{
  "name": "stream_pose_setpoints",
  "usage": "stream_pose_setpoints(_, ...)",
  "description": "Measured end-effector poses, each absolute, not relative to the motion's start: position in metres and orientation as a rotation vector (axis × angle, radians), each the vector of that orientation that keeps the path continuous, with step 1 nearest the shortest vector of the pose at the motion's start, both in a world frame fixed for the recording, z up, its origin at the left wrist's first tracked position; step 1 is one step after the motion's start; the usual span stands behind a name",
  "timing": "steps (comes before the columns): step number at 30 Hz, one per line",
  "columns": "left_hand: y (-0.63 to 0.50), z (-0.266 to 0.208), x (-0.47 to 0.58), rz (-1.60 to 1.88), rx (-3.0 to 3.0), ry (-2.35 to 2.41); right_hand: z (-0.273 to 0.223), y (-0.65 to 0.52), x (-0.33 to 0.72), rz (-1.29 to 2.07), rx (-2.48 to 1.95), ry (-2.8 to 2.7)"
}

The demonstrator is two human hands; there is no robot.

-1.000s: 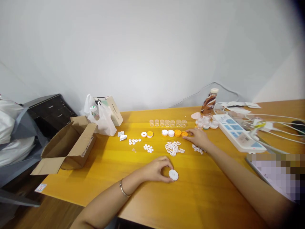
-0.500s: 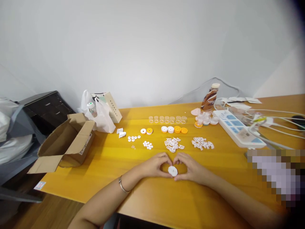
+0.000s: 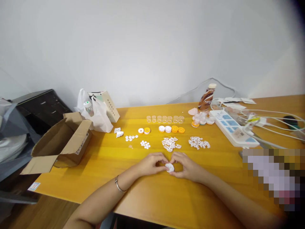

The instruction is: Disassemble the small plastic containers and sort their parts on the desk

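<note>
A small white round disc (image 3: 170, 168) is held between my two hands, over the near part of the table. My left hand (image 3: 154, 163) pinches its left side, the thumb lying across its face. From the right, my right hand (image 3: 185, 166) has thumb and fingers closed on its edge. Just beyond my fingers lies a pile of white openwork plastic pieces (image 3: 170, 144), with a second pile of white pieces (image 3: 199, 142) to its right. Farther back, white and orange round caps (image 3: 168, 129) sit in a row, behind them several clear plastic cups (image 3: 164, 119).
Small white round parts (image 3: 145, 144) and foil pieces (image 3: 119, 133) lie left of centre. An open cardboard box (image 3: 71, 143) and a white plastic bag (image 3: 101, 117) stand at the left. A power strip (image 3: 232, 128) with cables and a brown drink bottle (image 3: 206, 98) are at the right.
My left thumb has moved up onto the disc's face, covering part of it. The disc and both hands appear slightly higher and further left, while the whole view has shifted a little left.
</note>
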State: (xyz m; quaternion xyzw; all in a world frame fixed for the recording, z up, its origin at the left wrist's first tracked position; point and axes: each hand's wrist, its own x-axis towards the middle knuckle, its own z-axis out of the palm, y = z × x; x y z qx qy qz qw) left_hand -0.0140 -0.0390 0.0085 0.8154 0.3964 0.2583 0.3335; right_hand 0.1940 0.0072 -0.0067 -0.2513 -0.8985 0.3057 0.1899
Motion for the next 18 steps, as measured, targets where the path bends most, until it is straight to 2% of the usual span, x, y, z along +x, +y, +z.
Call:
stream_pose_setpoints(4,-0.039,0.009,-0.009,0.678,2.11,1.041,-0.006,0.007,0.194,0.838,-0.705,-2.532)
stream_pose_setpoints(18,-0.048,0.016,0.006,0.491,2.148,1.491,-0.007,0.004,0.192,0.812,-0.704,-2.558)
